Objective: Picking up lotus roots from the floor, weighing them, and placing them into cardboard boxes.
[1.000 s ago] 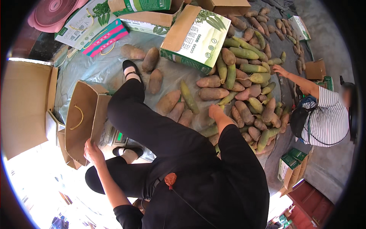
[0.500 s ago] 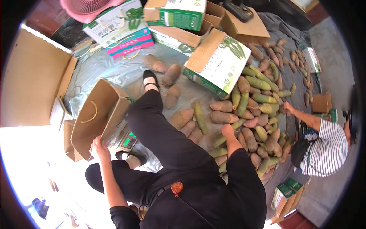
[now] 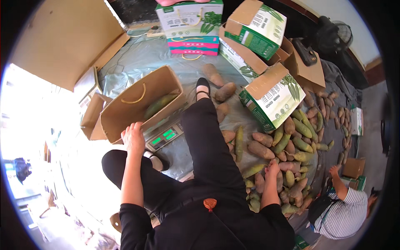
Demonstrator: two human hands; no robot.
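Note:
My left hand [image 3: 133,136] is closed over the near rim of an open brown cardboard box [image 3: 141,89] with a yellow cord handle. Inside that box lies a long green radish [image 3: 159,105]. Beside the box, a digital scale [image 3: 166,135] shows lit green displays; whether the box rests on it is partly hidden. Over the heap to my right, my right hand [image 3: 272,168] has its fingers curled downward, and what they hold, if anything, cannot be made out. Around it lie soil-covered brownish-pink roots [image 3: 261,151] and green radishes [image 3: 301,128].
White-and-green printed cartons [image 3: 273,100] stand ahead, with a pink-and-blue box [image 3: 193,46] farther left. Loose roots [image 3: 213,75] lie by my foot. A person in a striped shirt [image 3: 343,214] reaches in from the right. A black fan [image 3: 335,35] stands at the far right.
The view has swung so that the scene sits differently in it. The radish inside the cardboard box and the scale's displays show more fully. The other person's arm has drawn back from the heap.

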